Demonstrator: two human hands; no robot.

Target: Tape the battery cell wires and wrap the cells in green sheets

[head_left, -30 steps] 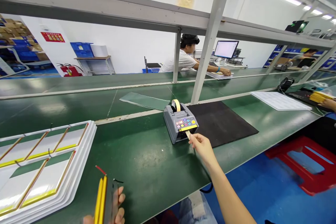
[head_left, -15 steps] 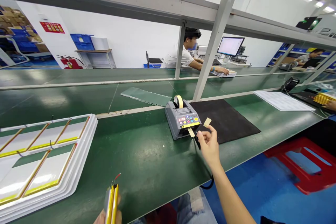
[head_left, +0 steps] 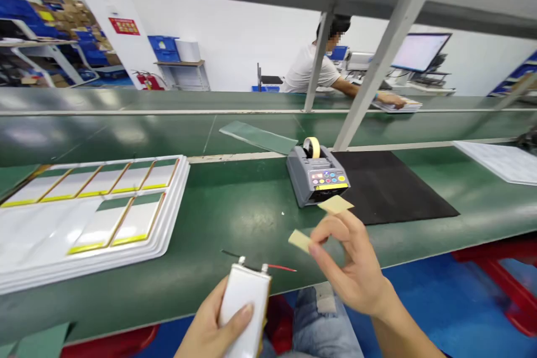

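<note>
My left hand (head_left: 218,313) is wrapped round a white pouch battery cell (head_left: 245,305), its top end up, with a black wire (head_left: 235,254) and a red wire (head_left: 282,267) at its tabs. Two pieces of pale yellow tape are on the fingers of my right hand (head_left: 352,257). The lower tape piece (head_left: 299,240) is pinched at the thumb tip, while the upper tape piece (head_left: 336,204) sits at the fingertips. Just behind that hand stands a grey tape dispenser (head_left: 312,170) with a tape roll (head_left: 311,147) on top.
Stacked white trays (head_left: 176,218) with several battery cells (head_left: 136,218) lie at the left. A black mat (head_left: 394,190) lies right of the dispenser, and a green sheet (head_left: 255,137) behind it. Shelf posts (head_left: 390,50) rise beyond. Across the bench a person (head_left: 310,67) reaches over a stack.
The battery cell has risen into fuller view, its white face showing. My right hand has drawn back from the dispenser with a second tape piece. The view has swung left.
</note>
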